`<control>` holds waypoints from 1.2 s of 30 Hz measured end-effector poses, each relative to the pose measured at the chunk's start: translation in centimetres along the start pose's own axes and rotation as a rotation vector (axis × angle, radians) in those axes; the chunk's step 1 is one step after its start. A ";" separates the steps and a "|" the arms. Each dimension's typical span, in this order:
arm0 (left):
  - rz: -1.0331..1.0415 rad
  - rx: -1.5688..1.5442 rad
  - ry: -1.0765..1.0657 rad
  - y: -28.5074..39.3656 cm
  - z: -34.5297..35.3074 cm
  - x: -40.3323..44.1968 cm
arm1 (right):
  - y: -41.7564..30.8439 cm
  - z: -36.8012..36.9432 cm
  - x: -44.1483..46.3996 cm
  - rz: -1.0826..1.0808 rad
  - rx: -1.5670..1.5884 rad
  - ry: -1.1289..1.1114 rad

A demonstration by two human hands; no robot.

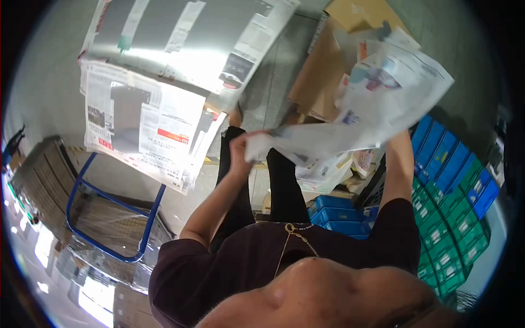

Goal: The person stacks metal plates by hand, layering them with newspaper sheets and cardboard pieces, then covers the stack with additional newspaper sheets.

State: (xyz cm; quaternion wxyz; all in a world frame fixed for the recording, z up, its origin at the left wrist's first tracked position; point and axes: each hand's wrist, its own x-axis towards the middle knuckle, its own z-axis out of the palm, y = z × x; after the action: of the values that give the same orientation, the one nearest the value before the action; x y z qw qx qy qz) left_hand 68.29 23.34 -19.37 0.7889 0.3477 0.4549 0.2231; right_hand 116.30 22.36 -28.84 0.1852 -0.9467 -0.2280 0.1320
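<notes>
A printed newspaper sheet (377, 104) hangs in the air, stretched between my two hands and blurred in part. My left hand (239, 153) is closed on its left end, in front of my legs. On the other side, my right hand (400, 138) supports the sheet's right part; most of its fingers are behind the paper. More newspaper (322, 169) lies beneath the sheet, close to an open cardboard box (317, 71). To the left, newspaper (164, 120) with a dark grey patch covers a stack, and beyond it lies a shiny metal panel (158, 33) with newspaper strips.
Blue bins (445, 153) and green bins (443, 235) stand at the right, with more blue bins (339, 213) near my right side. A cart with a blue tubular frame (104, 254) stands at the lower left. Wrapped stacks (41, 169) are behind it.
</notes>
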 end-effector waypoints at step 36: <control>-0.110 1.180 0.562 6.8 -34.4 15.9 | 5.6 -3.2 -39.3 0.915 -0.725 -0.475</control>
State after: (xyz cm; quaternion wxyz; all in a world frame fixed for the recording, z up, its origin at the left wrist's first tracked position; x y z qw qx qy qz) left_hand 45.80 50.37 -35.02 0.3272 0.6267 0.7069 -0.0222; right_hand 85.65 -2.05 -21.80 -0.2783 -0.8959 0.1352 0.3189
